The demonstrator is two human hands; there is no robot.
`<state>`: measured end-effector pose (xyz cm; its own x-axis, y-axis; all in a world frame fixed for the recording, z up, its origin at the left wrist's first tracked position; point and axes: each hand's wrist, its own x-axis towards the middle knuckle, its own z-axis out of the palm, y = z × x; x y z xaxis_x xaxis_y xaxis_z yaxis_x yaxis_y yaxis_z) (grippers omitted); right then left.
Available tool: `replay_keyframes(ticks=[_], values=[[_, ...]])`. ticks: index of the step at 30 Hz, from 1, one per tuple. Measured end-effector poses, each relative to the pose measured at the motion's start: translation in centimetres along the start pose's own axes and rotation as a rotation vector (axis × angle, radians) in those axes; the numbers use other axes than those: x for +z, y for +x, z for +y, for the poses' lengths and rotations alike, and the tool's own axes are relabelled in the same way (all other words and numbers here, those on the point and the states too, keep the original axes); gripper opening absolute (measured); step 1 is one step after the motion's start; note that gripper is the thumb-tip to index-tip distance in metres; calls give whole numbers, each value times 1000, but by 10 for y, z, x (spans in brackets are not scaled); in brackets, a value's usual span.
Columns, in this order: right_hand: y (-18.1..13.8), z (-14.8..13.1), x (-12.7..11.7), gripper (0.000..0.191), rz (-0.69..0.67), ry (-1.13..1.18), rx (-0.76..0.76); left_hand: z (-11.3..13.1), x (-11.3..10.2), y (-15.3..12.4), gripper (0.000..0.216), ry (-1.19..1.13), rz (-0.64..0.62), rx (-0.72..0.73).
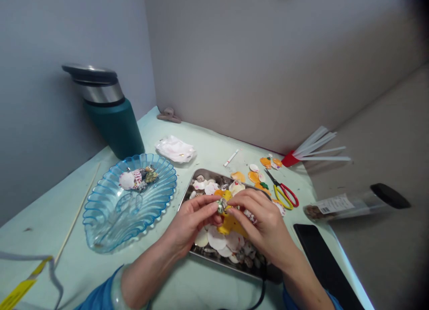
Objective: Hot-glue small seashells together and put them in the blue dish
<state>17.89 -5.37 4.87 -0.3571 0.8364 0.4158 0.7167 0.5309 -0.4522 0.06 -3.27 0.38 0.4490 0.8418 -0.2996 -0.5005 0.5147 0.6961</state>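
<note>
Head view: left hand (192,220) and right hand (264,223) both pinch a small greenish shell (220,206) at fingertips, above the metal tray (187,189) of shells on the surface. Shell looks light, rigid, brittle, probably slick; hold by edges, gently.

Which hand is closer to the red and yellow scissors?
The right hand. It is over the metal tray, just left of the scissors. The left hand is farther left, on the other side of the right hand.

Both hands (231,218) pinch a shell (220,206) — over tray (187,191).
</note>
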Motion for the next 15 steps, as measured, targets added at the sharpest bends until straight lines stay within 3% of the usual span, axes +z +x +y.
replay_keyframes(ticks=[8, 15], values=[[-1, 2, -5, 31, -83, 37, -26, 1, -1, 2, 26, 25, -90, 8], [-1, 1, -2, 31, -83, 36, -15, -1, -1, 1, 28, 82, -103, -21]])
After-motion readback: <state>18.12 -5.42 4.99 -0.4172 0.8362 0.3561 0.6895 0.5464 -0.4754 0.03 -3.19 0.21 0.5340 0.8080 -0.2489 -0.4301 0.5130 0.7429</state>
